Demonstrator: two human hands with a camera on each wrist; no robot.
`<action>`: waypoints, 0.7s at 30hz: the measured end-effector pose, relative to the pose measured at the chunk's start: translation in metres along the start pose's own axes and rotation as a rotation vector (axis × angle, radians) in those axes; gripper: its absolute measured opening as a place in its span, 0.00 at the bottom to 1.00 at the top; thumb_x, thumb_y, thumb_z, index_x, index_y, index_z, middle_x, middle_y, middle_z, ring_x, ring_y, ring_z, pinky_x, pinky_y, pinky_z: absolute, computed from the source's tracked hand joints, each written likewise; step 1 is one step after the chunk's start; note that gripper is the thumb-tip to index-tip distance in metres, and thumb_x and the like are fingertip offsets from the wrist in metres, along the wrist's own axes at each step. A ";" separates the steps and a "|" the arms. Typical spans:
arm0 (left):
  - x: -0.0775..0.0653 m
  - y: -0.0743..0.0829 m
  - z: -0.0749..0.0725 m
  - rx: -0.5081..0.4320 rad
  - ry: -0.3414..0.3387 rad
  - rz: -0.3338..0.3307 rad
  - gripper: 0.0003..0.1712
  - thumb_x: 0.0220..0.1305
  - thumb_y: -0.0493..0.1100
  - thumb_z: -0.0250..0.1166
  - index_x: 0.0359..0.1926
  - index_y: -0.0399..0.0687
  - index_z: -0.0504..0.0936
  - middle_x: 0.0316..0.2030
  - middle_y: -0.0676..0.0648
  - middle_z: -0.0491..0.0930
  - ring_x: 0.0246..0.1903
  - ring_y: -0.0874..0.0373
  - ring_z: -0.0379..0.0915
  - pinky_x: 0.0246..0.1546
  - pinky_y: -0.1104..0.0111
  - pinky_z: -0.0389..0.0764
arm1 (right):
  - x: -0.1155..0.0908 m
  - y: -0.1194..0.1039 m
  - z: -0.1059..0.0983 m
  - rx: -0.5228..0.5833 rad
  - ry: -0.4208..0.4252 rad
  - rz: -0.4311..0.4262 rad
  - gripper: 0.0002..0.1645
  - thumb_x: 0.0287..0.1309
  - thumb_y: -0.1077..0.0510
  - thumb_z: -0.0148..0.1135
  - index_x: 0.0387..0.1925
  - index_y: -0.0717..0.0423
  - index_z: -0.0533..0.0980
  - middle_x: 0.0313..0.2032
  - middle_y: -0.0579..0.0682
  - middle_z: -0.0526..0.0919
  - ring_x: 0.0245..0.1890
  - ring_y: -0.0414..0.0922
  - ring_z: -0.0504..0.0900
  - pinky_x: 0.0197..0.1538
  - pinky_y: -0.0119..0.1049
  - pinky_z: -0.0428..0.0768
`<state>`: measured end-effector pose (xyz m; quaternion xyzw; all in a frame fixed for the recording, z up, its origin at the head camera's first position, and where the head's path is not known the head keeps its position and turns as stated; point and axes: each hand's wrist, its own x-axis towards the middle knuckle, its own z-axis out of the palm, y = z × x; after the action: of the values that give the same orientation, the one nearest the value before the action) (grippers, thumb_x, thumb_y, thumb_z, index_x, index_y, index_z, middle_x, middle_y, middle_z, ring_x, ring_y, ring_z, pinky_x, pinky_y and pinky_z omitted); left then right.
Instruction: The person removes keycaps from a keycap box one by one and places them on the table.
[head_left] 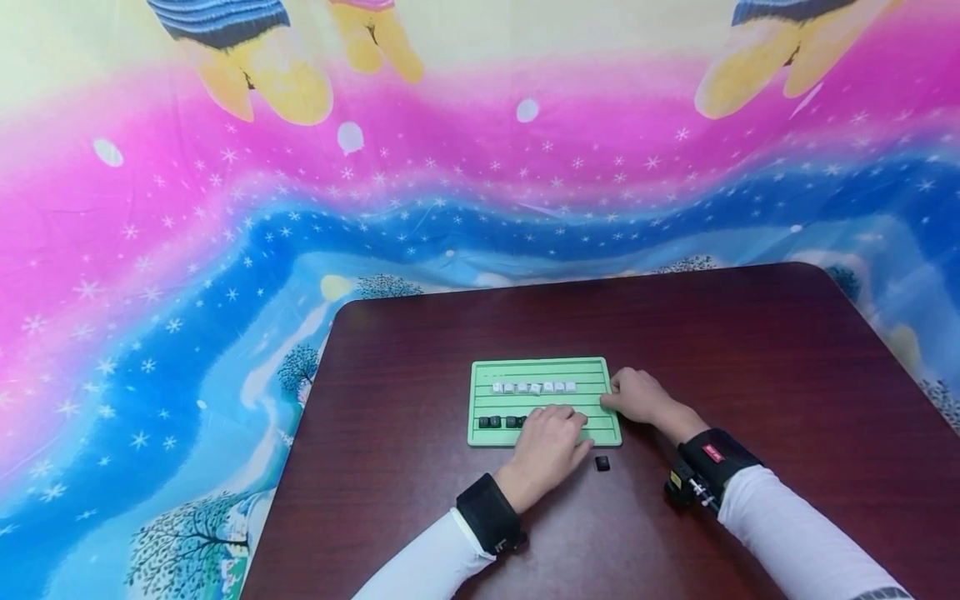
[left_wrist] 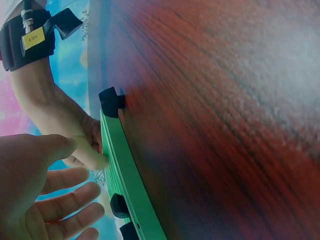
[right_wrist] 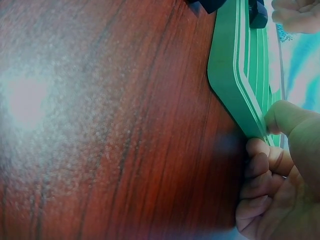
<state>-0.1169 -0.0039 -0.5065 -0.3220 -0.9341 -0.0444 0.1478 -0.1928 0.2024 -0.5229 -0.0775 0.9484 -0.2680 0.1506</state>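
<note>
A green ridged board [head_left: 551, 369] lies on the table. Along one of its upper ridges runs a row of several white keycaps [head_left: 535, 388]. Lower down sit several black keycaps [head_left: 489, 422], part of their row hidden by my left hand [head_left: 549, 443]. That hand hovers over the board's lower right part; in the left wrist view its fingers [left_wrist: 70, 200] are spread and hold nothing. My right hand [head_left: 641, 397] grips the board's right edge, thumb [right_wrist: 287, 117] on top and the other fingers curled against the side. One loose black keycap [head_left: 602, 463] lies just off the board's near edge.
The dark reddish-brown table [head_left: 420, 500] has rounded far corners. Behind it hangs a colourful printed cloth [head_left: 450, 167]. Black bands with small devices [head_left: 487, 512] are strapped round both wrists.
</note>
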 end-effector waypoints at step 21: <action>-0.002 -0.013 0.001 -0.008 0.033 -0.038 0.14 0.63 0.57 0.69 0.44 0.56 0.86 0.40 0.56 0.86 0.40 0.61 0.81 0.35 0.69 0.77 | 0.000 0.001 0.002 0.000 0.015 -0.002 0.25 0.56 0.55 0.62 0.10 0.47 0.60 0.11 0.40 0.57 0.14 0.38 0.57 0.23 0.31 0.57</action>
<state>-0.1243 -0.0151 -0.5082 -0.3042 -0.9372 -0.0563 0.1609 -0.1921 0.2026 -0.5250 -0.0763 0.9495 -0.2684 0.1434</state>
